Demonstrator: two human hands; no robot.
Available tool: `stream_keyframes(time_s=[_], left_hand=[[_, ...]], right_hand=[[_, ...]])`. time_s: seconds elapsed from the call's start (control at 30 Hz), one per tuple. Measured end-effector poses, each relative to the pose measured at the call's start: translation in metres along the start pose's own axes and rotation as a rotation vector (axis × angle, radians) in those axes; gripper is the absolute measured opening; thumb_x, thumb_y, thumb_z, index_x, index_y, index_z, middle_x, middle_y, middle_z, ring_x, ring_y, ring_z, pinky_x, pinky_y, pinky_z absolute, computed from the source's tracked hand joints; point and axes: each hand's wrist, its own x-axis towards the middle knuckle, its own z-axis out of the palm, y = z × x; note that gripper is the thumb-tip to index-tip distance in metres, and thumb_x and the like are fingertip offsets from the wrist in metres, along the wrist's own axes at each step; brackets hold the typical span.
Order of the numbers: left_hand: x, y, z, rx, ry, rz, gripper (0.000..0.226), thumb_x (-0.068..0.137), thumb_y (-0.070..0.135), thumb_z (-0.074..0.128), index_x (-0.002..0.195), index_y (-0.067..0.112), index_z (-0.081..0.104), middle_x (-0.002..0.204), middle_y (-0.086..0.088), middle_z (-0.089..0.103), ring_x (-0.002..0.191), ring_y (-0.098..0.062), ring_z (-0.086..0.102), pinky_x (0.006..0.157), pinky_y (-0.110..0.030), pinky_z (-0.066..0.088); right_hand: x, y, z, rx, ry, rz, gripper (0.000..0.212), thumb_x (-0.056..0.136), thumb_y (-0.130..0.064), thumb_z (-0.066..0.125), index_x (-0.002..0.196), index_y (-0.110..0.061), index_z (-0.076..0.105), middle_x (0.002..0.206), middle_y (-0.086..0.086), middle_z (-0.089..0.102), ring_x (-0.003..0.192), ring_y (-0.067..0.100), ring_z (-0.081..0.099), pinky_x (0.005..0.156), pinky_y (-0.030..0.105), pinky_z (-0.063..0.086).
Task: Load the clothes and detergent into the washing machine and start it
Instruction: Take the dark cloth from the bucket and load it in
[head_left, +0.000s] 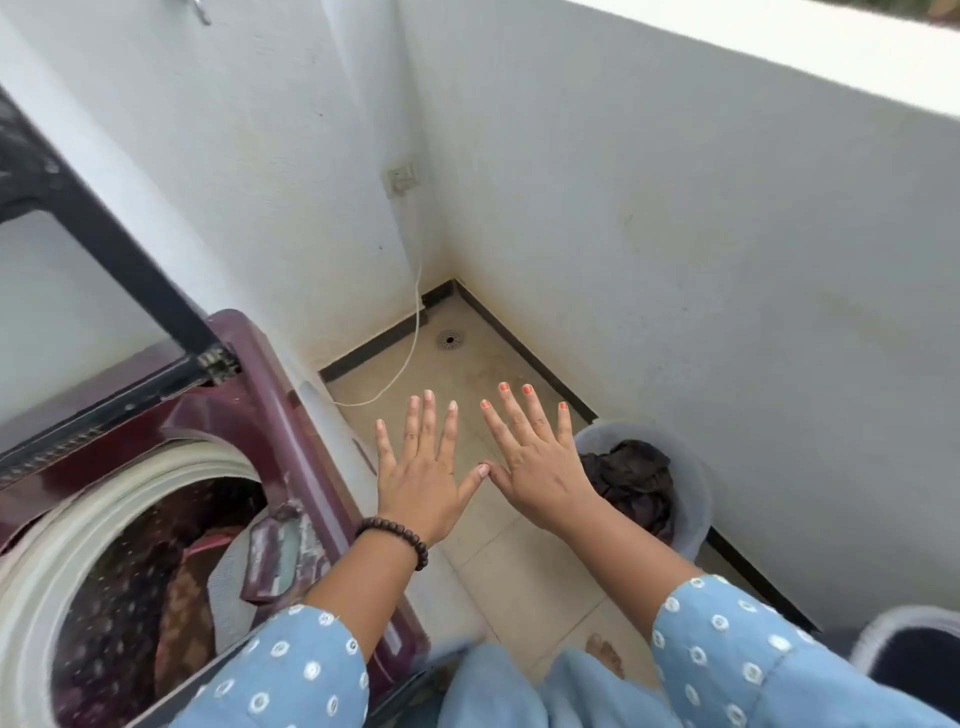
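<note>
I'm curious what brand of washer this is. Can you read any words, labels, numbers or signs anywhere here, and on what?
No text can be read.
Washing machine: no brand or numbers visible on its maroon top.
Detergent drawer: pale markings, too blurred to read.
Wall socket: too small to show any lettering.
Bucket and both hands, left hand, right hand: no writing.

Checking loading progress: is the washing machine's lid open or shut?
Open. The lid stands raised behind the drum opening, and clothes are visible inside.

We see the washing machine (291, 415) cut off at left; its drum's clothes (182, 597) blur together.
</note>
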Motion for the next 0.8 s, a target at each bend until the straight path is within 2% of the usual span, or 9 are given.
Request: stream_keyframes(time_s=[0.13, 0.17, 0.27, 0.3, 0.33, 0.4, 0.47, 0.57, 0.8], left_hand=[[0.020, 0.039, 0.023, 0.028, -0.075, 0.098, 0.101, 0.061, 0.074, -0.040, 0.146, 0.022, -0.025, 0.152, -0.007, -0.033, 0.139, -0.022, -0.033, 0.110, -0.054, -0.024], [0.026, 0.050, 0.033, 0.031, -0.088, 0.117, 0.100, 0.066, 0.075, -0.036, 0.149, 0.021, -0.018, 0.155, -0.008, -0.028, 0.142, -0.023, -0.029, 0.111, -0.054, -0.022], [0.043, 0.081, 0.059, 0.036, -0.169, 0.144, 0.092, 0.088, 0.072, -0.009, 0.152, 0.016, 0.026, 0.159, -0.014, 0.012, 0.150, -0.028, 0.007, 0.113, -0.054, -0.005], [0.049, 0.091, 0.069, 0.042, -0.159, 0.171, 0.091, 0.089, 0.071, -0.005, 0.151, 0.015, 0.031, 0.158, -0.015, 0.016, 0.150, -0.028, 0.009, 0.112, -0.055, -0.003], [0.055, 0.102, 0.078, 0.055, -0.198, 0.195, 0.093, 0.085, 0.073, -0.008, 0.154, 0.016, 0.022, 0.160, -0.014, 0.006, 0.150, -0.027, -0.001, 0.112, -0.055, -0.005], [0.063, 0.121, 0.103, 0.083, -0.221, 0.246, 0.095, 0.073, 0.071, -0.019, 0.154, 0.020, -0.010, 0.156, -0.010, -0.025, 0.142, -0.021, -0.029, 0.111, -0.055, -0.017], [0.071, 0.138, 0.128, 0.101, -0.291, 0.258, 0.087, 0.077, 0.071, -0.017, 0.149, 0.021, -0.023, 0.154, -0.007, -0.033, 0.140, -0.021, -0.033, 0.113, -0.056, -0.017], [0.082, 0.160, 0.166, 0.116, -0.380, 0.279, 0.077, 0.093, 0.068, 0.005, 0.143, 0.021, -0.028, 0.159, -0.008, -0.027, 0.146, -0.024, -0.027, 0.115, -0.055, -0.015], [0.118, 0.178, 0.242, 0.159, -0.499, 0.270, 0.080, 0.095, 0.067, 0.011, 0.152, 0.019, -0.019, 0.160, -0.009, -0.025, 0.147, -0.025, -0.023, 0.116, -0.055, -0.010]], right_hand=[[-0.017, 0.042, 0.021, 0.005, -0.046, 0.110, 0.067, 0.092, -0.057, 0.030, 0.149, -0.022, 0.035, 0.157, 0.007, 0.030, 0.144, 0.033, 0.029, 0.106, 0.062, 0.029], [-0.020, 0.054, 0.029, 0.012, -0.052, 0.136, 0.066, 0.091, -0.056, 0.032, 0.147, -0.022, 0.037, 0.156, 0.007, 0.034, 0.142, 0.033, 0.033, 0.105, 0.062, 0.032], [-0.029, 0.086, 0.059, 0.026, -0.077, 0.187, 0.066, 0.091, -0.056, 0.032, 0.148, -0.023, 0.034, 0.157, 0.007, 0.032, 0.143, 0.033, 0.031, 0.106, 0.062, 0.031], [-0.032, 0.097, 0.070, 0.035, -0.097, 0.210, 0.066, 0.091, -0.056, 0.032, 0.149, -0.023, 0.033, 0.157, 0.006, 0.031, 0.144, 0.033, 0.030, 0.106, 0.062, 0.030], [-0.034, 0.108, 0.080, 0.048, -0.118, 0.231, 0.066, 0.091, -0.055, 0.031, 0.148, -0.023, 0.034, 0.157, 0.007, 0.031, 0.144, 0.033, 0.031, 0.106, 0.063, 0.030], [-0.040, 0.125, 0.101, 0.070, -0.157, 0.262, 0.065, 0.090, -0.053, 0.031, 0.146, -0.021, 0.039, 0.156, 0.007, 0.034, 0.142, 0.033, 0.033, 0.104, 0.064, 0.033], [-0.046, 0.143, 0.125, 0.092, -0.206, 0.283, 0.066, 0.090, -0.052, 0.031, 0.146, -0.020, 0.040, 0.156, 0.008, 0.034, 0.142, 0.034, 0.033, 0.103, 0.064, 0.033], [-0.053, 0.166, 0.162, 0.125, -0.254, 0.312, 0.068, 0.090, -0.053, 0.028, 0.149, -0.021, 0.034, 0.158, 0.008, 0.029, 0.145, 0.034, 0.027, 0.107, 0.064, 0.029], [-0.047, 0.213, 0.236, 0.152, -0.338, 0.337, 0.067, 0.100, -0.049, 0.034, 0.155, -0.024, 0.005, 0.164, 0.004, -0.002, 0.150, 0.029, -0.005, 0.116, 0.061, 0.008]])
